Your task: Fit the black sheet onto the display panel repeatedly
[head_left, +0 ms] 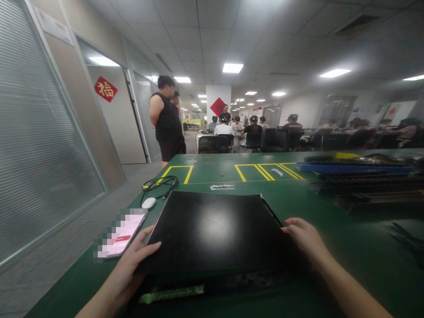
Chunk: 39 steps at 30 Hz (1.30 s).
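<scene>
A flat black metal case (215,229) lies on the green table (347,247) right in front of me, its glossy lid facing up. My left hand (132,260) grips its left near edge, thumb on top of the lid. My right hand (306,238) rests on its right edge with fingers curled over the side. A green circuit-board strip (172,293) shows at the case's near end, below the lid.
A phone (121,236) lies left of the case, with a white mouse (149,202) and a black cable (160,183) beyond it. Stacked dark and blue trays (357,174) fill the right. Yellow tape boxes (265,171) mark the far table. Two people (167,117) stand by the wall; others sit behind.
</scene>
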{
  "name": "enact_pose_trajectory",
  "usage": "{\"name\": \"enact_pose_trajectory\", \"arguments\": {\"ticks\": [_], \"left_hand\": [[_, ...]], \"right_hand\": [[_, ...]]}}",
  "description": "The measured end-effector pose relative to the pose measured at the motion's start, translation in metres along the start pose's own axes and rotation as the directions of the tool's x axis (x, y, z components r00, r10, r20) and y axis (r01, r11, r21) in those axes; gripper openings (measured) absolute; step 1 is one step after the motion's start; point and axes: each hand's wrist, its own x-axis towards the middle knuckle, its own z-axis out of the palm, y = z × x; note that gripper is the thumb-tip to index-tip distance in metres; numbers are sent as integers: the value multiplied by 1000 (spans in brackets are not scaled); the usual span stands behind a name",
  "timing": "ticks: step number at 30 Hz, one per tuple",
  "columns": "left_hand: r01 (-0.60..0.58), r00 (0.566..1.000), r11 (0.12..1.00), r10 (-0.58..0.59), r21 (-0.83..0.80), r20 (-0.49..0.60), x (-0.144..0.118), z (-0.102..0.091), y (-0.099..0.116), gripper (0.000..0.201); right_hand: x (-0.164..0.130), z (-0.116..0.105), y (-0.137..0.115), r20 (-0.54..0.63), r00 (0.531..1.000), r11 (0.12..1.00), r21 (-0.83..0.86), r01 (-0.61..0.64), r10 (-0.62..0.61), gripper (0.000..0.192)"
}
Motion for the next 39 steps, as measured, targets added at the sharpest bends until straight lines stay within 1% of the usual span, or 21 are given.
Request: {"name": "enact_pose_trajectory", "arguments": {"ticks": [4, 8, 11, 15, 21, 28, 35, 39], "left_hand": [[7, 1000, 1000, -7, -22, -4, 1, 0, -1, 85], [13, 1000, 1000, -12, 14, -14, 2, -1, -1, 78], [5, 1000, 999, -5, 42, -13, 2, -2, -1, 75], [9, 1000, 999, -9, 47, 3, 2, -2, -1, 79], [33, 999, 999, -32, 42, -33, 0, 1, 0, 79], [24, 999, 999, -23, 42, -31, 3, 0, -2, 80], [13, 1000, 997, -12, 77, -24, 3, 0, -3, 65], [-2, 1000, 997, 3, 76, -17, 3, -1, -3, 64]], "right_hand": [[-2, 0, -2, -6, 1000, 1000, -4, -1, 1, 31], [0, 1, 1, -21, 1000, 1000, 4, 12, -12, 31], [0, 1, 1, -8, 1000, 1000, 17, 1, -1, 31], [-3, 1, -2, -4, 1000, 1000, 11, 3, -3, 30], [-2, 1, -1, -14, 1000, 1000, 0, -4, 4, 30], [3, 0, 4, -18, 999, 999, -33, 27, -28, 30], [10, 0, 12, -6, 992, 985, -118, 126, -128, 24], [12, 1, 16, 13, 986, 973, -163, 166, -166, 22]]}}
